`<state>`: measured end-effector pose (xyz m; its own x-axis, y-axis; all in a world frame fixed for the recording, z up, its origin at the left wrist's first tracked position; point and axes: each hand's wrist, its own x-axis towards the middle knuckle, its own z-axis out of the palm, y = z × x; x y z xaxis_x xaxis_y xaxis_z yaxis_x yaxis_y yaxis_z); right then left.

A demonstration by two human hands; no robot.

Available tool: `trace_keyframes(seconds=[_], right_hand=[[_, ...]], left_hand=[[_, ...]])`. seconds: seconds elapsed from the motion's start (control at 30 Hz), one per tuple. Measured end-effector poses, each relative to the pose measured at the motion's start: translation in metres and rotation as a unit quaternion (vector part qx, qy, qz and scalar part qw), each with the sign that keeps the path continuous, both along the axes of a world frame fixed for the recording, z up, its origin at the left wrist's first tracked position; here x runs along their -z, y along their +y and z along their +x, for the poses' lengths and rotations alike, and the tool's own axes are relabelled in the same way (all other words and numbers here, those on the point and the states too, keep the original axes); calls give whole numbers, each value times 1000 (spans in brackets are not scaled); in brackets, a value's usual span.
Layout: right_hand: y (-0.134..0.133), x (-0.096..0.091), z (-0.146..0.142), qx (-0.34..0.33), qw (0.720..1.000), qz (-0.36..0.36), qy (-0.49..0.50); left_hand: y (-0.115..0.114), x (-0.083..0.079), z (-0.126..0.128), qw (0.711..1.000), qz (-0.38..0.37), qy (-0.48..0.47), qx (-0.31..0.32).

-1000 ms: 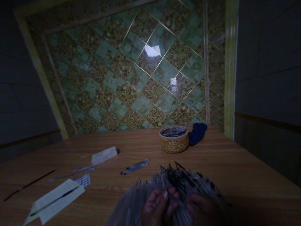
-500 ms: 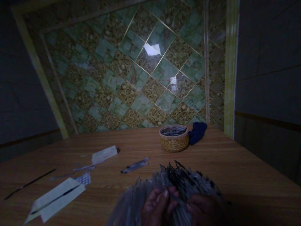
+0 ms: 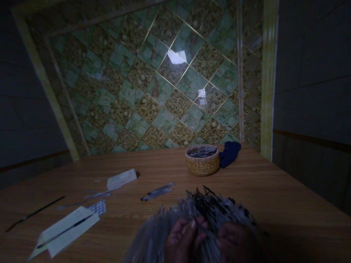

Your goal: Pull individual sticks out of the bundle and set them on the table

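Head view: left grip (image 3: 181, 237) tight on tube (image 3: 203, 229), right grip (image 3: 235, 239) unclear, tube heap (image 3: 150, 235) around, basket (image 3: 202, 168) beyond.

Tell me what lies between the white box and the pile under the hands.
In the head view, a few slim, pen-like sticks lie between the white box and the pile.

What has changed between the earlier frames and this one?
Nothing visibly taken up or let go; only the whole view shifts slightly. The left hand and right hand stay close together at the pile of slim sticks. The woven basket, dark blue cloth and white box keep their places on the table.
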<state>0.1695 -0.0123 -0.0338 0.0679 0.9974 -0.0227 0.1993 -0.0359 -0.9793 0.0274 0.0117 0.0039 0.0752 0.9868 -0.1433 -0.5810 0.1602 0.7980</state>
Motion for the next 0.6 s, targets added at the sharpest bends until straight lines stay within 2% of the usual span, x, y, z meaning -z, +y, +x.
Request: trace_keyframes(seconds=[0.07, 0.13, 0.33, 0.43, 0.6], right_hand=[[-1, -3, 3, -13, 997, -22, 74], [-3, -8, 5, -19, 994, -42, 100], [-7, -22, 6, 17, 998, -37, 41], [-5, -18, 6, 20, 999, -34, 19], [1, 0, 10, -6, 1000, -29, -5]], left_hand=[[3, 2, 0, 1000, 0, 2, -11], [6, 5, 0, 1000, 5, -3, -28], [10, 7, -4, 999, 11, -16, -44], [12, 4, -7, 997, 1, -22, -71], [15, 2, -10, 995, -21, -13, -97]])
